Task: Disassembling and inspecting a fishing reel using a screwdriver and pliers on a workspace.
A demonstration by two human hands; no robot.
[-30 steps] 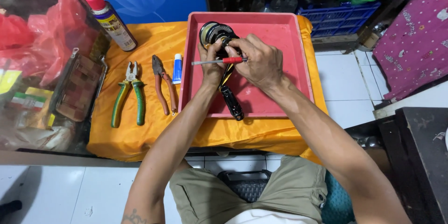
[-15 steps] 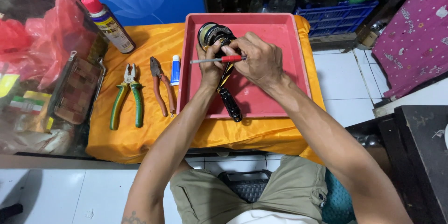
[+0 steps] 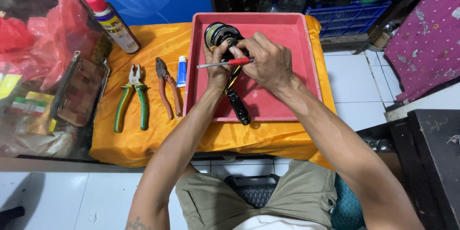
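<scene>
both hands meet over the red tray's [image 3: 306, 67] far-left corner; left hand [image 3: 216, 69] grips black fishing reel [image 3: 221, 34], right hand [image 3: 268, 62] pinches red-handled screwdriver [image 3: 225, 63] lying level

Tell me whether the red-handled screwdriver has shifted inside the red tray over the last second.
No. The red-handled screwdriver lies level across the red tray, tip toward its left wall, as before, in the right hand. The whole view merely drifted slightly.

A red tray [image 3: 287, 100] sits on an orange cloth [image 3: 158, 139]. The screwdriver [image 3: 225, 63] has a red handle; the combination pliers [image 3: 131, 98] have green-and-yellow grips; the spray can [image 3: 112, 21] wears a red cap.
</scene>
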